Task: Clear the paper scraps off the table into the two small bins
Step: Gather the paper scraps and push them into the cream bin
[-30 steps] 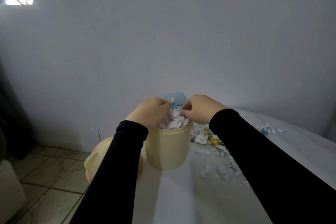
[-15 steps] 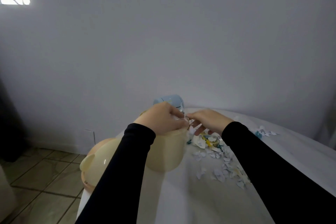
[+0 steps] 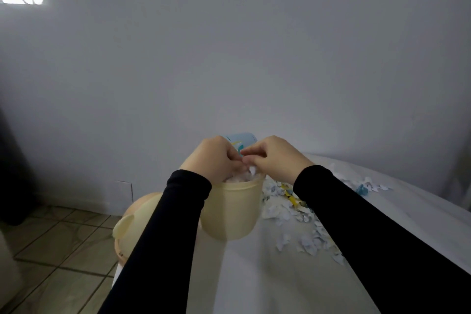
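A cream bin (image 3: 232,214) stands on the white table (image 3: 267,275), heaped with paper scraps (image 3: 237,178). My left hand (image 3: 214,158) sits over its far left rim, fingers curled down into the scraps inside. My right hand (image 3: 276,158) is above the right rim and pinches a white scrap (image 3: 252,169) next to the left fingers. Just behind both hands, a light blue bin (image 3: 243,138) is mostly hidden. Loose scraps (image 3: 293,214) lie on the table right of the cream bin.
A cream lid with small ears (image 3: 130,232) lies at the table's left edge, over a tiled floor (image 3: 51,250). A smaller patch of scraps (image 3: 367,186) lies farther right. A plain wall is close behind the table.
My right hand has come up from the scrap pile on the table to the rim of the cream bin, with a scrap in its fingers. My left hand stayed at the bin.
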